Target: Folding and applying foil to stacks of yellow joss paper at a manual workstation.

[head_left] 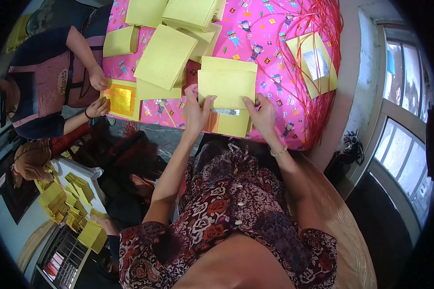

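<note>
My left hand (196,111) and my right hand (262,117) grip the near corners of a small stack of yellow paper sheets (226,86), thumbs on top. The sheets are fanned slightly at the far edge. Beneath them, near the table's front edge, lies another yellow sheet with a foil patch (226,113), mostly covered; its foil shines silver and copper. A larger pile of yellow paper (165,57) sits just left of my hands. At the right, a yellow sheet with a silver foil square (318,65) rests on pink-red strings.
A pink printed cloth (246,29) covers the table. Loose pink-red strings (325,113) hang along its right edge. At the left, a co-worker's hands (99,91) touch a yellow sheet with gold foil (120,98). More yellow bundles (74,195) lie on a white table behind.
</note>
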### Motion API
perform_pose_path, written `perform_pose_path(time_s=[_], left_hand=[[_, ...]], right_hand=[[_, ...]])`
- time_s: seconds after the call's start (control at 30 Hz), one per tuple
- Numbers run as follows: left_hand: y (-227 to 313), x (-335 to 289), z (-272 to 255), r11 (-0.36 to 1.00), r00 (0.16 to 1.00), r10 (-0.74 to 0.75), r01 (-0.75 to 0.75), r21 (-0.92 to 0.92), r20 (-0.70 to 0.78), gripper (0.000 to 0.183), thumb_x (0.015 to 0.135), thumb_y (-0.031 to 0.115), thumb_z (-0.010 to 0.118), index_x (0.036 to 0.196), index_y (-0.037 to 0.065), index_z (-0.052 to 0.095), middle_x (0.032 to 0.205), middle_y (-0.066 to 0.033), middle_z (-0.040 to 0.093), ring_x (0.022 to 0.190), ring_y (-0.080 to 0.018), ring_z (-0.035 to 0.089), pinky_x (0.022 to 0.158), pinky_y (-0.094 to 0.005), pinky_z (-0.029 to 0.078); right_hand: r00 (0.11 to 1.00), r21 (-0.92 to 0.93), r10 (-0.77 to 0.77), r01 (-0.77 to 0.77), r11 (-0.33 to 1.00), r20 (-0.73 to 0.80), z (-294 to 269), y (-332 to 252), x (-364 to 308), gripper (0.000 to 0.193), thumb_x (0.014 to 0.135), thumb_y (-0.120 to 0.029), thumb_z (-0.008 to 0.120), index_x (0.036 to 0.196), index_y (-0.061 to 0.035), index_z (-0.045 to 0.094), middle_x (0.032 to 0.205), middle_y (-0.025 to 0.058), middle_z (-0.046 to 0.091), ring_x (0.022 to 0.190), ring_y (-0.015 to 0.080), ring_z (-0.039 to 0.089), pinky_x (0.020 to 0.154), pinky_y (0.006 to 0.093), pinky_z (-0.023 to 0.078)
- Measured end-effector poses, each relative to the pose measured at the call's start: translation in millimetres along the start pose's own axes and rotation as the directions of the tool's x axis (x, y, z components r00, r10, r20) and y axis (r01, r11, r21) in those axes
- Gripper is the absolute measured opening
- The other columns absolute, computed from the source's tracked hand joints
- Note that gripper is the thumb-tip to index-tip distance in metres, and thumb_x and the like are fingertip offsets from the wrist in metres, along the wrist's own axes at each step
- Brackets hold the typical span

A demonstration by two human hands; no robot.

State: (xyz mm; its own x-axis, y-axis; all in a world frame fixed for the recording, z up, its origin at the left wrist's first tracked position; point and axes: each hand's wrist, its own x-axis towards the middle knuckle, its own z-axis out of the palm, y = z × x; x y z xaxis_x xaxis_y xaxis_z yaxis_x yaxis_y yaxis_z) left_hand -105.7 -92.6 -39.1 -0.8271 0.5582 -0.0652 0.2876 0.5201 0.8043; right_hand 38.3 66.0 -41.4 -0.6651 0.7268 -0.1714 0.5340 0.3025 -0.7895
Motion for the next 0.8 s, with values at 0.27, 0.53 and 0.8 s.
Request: perform_pose_path(time_s=[0.27,0.53,0.8], left_hand=[[4.9,2.4,-0.8,1.0,1.0,0.002,-0.002,0.017,0.02,0.055,0.087,0.022,0.069,0.123,0.001,0.035,0.084,-0.0193,0.064,0.074,-0.0348,0.066,0.062,-0.0422,0.049],[7.6,3.4,-3.6,0.988,0.984,-0.153,0.153,0.016,0.093,0.056,0.085,0.021,0.071,0.123,-0.002,0.037,0.106,-0.0211,0.064,0.095,-0.0288,0.066,0.079,-0.0356,0.051],[4.8,5.1,-3.0,0.989,0.984,-0.148,0.147,0.018,0.101,0.056,0.085,0.019,0.07,0.123,-0.002,0.036,0.103,-0.0214,0.065,0.094,-0.028,0.066,0.08,-0.0355,0.05]], right_hand=[[0.999,0.022,0.037,-0.037,0.999,0.009,-0.3,2.6,-0.8,0.033,0.081,-0.03,0.072,0.073,-0.0007,0.058,0.06,0.0111,0.056,0.058,0.027,0.052,0.053,0.0417,0.04],[1.0,0.021,0.019,-0.019,1.0,0.0,-0.7,4.1,-0.8,0.034,0.082,-0.029,0.072,0.072,0.0005,0.058,0.058,0.0097,0.055,0.054,0.0207,0.05,0.05,0.0373,0.038],[1.0,0.018,0.024,-0.024,1.0,0.007,-0.6,4.3,0.3,0.035,0.083,-0.027,0.072,0.071,0.0015,0.058,0.056,0.0069,0.053,0.049,0.0126,0.045,0.046,0.0329,0.035]])
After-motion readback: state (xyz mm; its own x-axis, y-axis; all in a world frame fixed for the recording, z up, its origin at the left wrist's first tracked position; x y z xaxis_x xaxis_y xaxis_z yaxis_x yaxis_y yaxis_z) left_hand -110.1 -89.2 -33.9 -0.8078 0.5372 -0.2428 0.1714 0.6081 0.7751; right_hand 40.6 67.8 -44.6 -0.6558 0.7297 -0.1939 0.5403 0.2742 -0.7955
